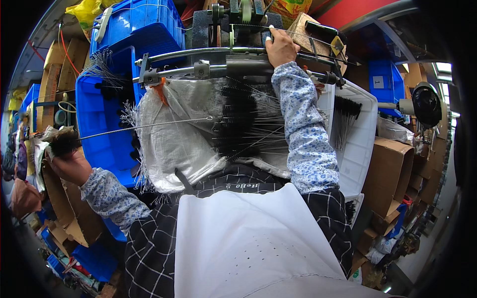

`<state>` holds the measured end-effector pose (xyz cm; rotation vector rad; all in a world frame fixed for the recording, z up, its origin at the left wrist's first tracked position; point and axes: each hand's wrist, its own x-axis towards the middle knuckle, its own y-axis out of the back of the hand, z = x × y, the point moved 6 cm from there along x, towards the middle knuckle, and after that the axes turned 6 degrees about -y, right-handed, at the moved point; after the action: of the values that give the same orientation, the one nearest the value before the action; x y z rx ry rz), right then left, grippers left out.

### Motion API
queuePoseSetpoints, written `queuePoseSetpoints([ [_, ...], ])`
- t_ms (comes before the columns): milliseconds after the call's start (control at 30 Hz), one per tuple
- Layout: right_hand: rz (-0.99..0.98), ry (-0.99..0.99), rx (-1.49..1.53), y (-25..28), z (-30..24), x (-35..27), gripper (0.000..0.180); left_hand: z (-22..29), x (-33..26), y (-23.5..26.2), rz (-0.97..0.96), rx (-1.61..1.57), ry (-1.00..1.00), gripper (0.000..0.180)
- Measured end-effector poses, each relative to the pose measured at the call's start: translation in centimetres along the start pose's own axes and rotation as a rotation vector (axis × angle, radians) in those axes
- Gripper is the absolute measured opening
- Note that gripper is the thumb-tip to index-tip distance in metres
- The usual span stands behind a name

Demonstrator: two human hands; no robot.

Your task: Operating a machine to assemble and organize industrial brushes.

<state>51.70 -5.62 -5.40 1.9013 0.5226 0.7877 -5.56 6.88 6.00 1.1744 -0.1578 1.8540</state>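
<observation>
At the far left, my left hand [72,168] is closed round the black bristle head of a bottle brush [65,143]. The brush's twisted wire stem [144,125] reaches right, over a white sheet, and ends in a small loop. My right hand [282,48] is up at the machine [246,15], its fingers pinched on a thin twisted wire [303,35] that runs across there. Below it, a pile of black-bristled wire brushes [236,111] lies on the white sheet [171,144] over my lap, partly behind my right forearm.
Metal rails [213,69] cross in front of me. A blue crate [99,129] with brushes stands left, another blue crate [134,27] behind it. On the right are a white bin [365,129] holding brushes, a cardboard box [390,169] and a dark round lamp-like head [426,107].
</observation>
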Motion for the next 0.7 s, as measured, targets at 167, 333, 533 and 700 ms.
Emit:
queuePoseSetpoints([
  [167, -0.088, -0.002, 0.139, 0.1, 5.7, 2.3, 0.032, 5.2, -2.9, -6.0, -0.048, -0.35, 0.011, 0.023],
  [333, 0.011, -0.082, -0.283, 2.8, 8.0, 5.4, 0.031, 15.6, -5.9, -13.6, -0.334, -0.165, -0.25, 0.014],
  [533, -0.323, 0.134, -0.095, 4.6, 10.7, 5.5, 0.029, 18.2, -10.6, -20.1, -0.478, -1.047, 0.493, 0.013],
  [700, -0.883, 0.083, 0.276, 8.4, 5.3, -3.1, 0.041, 21.8, -14.1, -22.3, -0.63, -0.965, 0.441, 0.013],
])
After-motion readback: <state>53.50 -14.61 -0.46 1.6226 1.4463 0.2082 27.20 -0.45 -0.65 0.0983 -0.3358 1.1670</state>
